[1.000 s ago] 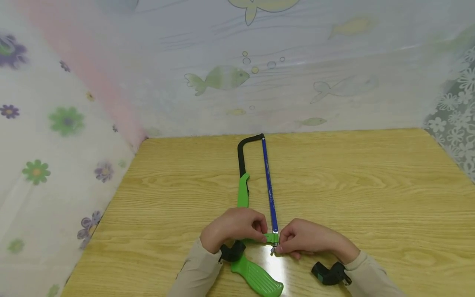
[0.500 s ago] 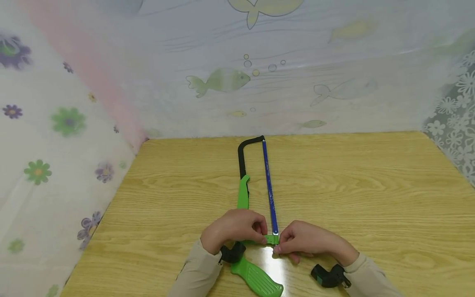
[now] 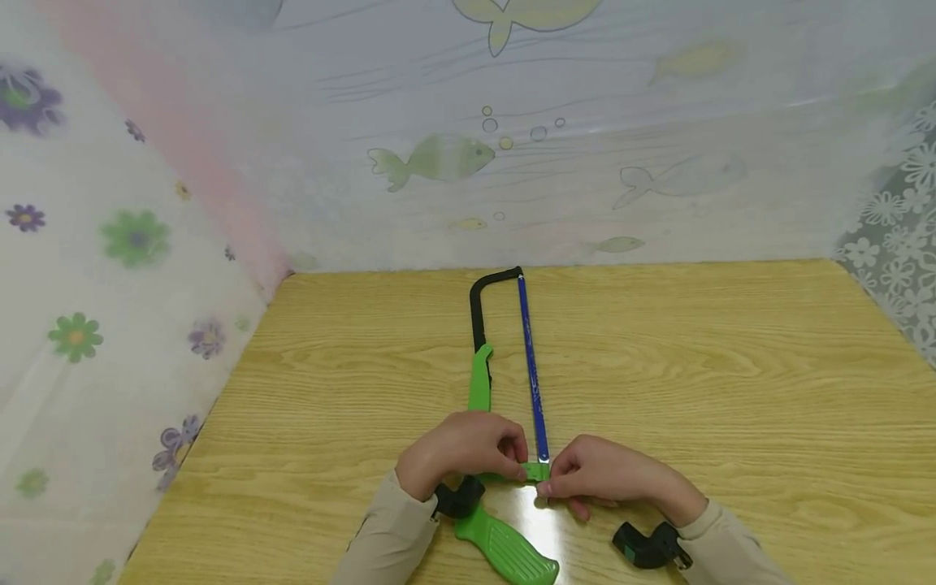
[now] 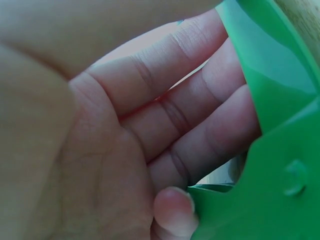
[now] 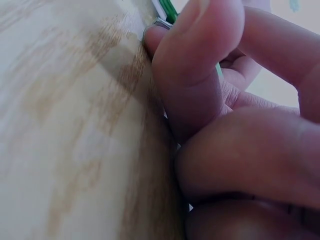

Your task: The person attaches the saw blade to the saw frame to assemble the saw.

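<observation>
A hacksaw lies on the table, its ribbed green handle [image 3: 509, 550] toward me and its black front frame [image 3: 476, 313] reaching away. The blue blade [image 3: 532, 374] runs along the right side. My left hand [image 3: 464, 447] holds the green frame's near crosspiece, thumb on top; in the left wrist view its fingers curl against the green frame [image 4: 282, 180]. At the blade's near end, my right hand [image 3: 617, 471] pinches a small metal wing nut [image 3: 541, 502], mostly hidden by the fingertips. The right wrist view shows those curled fingers [image 5: 195, 75] low against the tabletop.
The wood-grain table [image 3: 702, 349] extends on both sides of the saw. Behind it hangs a fish-printed sheet [image 3: 556, 187], and a flower-printed sheet [image 3: 132, 325] borders the left. Each wrist wears a black camera mount [image 3: 647, 543].
The right fingers have shifted slightly on the wing nut, which has turned and shows less between them. The left hand and the saw keep their places.
</observation>
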The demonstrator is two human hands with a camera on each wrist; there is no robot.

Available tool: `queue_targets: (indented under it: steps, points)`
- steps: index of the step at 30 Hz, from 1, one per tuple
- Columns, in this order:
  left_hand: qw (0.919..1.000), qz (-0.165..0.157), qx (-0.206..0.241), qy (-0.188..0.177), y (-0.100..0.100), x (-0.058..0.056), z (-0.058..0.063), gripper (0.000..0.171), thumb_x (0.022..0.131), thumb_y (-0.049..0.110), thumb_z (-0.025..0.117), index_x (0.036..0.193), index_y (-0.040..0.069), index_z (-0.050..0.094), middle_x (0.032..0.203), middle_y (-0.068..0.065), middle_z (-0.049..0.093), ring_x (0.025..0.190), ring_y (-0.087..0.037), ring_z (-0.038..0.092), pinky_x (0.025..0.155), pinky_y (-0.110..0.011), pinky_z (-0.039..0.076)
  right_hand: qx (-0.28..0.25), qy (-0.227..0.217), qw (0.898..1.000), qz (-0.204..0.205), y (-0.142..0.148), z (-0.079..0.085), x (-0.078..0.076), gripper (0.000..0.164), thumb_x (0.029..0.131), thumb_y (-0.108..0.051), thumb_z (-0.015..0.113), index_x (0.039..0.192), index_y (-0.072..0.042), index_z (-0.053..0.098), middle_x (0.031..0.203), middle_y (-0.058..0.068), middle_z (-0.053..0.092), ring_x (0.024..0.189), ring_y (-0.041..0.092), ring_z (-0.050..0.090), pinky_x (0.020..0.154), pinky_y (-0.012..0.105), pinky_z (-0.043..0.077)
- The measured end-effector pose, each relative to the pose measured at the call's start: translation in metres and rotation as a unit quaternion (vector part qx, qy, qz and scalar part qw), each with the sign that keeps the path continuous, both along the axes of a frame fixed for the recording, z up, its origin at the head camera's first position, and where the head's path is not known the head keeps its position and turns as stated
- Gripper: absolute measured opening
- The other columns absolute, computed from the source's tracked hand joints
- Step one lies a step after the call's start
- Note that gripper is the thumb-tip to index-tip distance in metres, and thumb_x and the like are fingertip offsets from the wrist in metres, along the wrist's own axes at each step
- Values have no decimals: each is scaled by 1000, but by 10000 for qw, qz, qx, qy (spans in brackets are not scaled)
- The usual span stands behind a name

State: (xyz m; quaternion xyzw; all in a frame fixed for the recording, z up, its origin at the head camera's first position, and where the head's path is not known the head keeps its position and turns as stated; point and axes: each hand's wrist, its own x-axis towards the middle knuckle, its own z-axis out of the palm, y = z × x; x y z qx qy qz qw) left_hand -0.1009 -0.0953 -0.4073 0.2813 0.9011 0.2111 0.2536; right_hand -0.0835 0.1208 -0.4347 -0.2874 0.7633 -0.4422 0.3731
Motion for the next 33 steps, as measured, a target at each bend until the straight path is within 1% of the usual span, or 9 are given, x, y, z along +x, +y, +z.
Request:
queue_targets:
  steps: [10,16,20,28,33]
  points:
    - [10000,-26,-9,29,1,2,-2,13,73,40,69,76,32,59,69,19,53,61,2,48,58,-20,38,62,-13,10000,-58,0,2,3,35,83,-45,56,66,-15,64,45,-3,50,30,5,25,30,26,20]
    - [10000,-8,-4,17,0,1,1,13,73,40,69,77,32,59,69,19,54,62,1,49,59,-20,38,-10,-19,10000,93,1,3,1,34,85,-41,55,66,-13,62,47,-3,52,31,5,28,31,26,22]
    - [10000,-5,-7,24,0,1,2,14,72,40,69,77,31,60,70,19,54,62,2,49,60,-21,38,-137,-76,9997,201,2,1,0,31,87,-38,55,70,-13,64,48,-2,53,31,6,29,31,26,24]
    - [10000,-9,-11,6,0,2,2,13,73,40,69,77,32,59,70,19,53,62,2,49,59,-20,38,-192,-192,9993,238,2,-1,-2,25,87,-35,55,78,-16,68,48,-2,52,32,6,29,31,25,24]
    - [10000,36,6,-19,0,2,4,13,73,39,69,77,31,60,70,19,54,63,2,49,60,-21,38,-245,-155,9993,240,2,0,-3,25,87,-33,55,75,-14,66,48,-3,52,31,6,29,31,26,24]
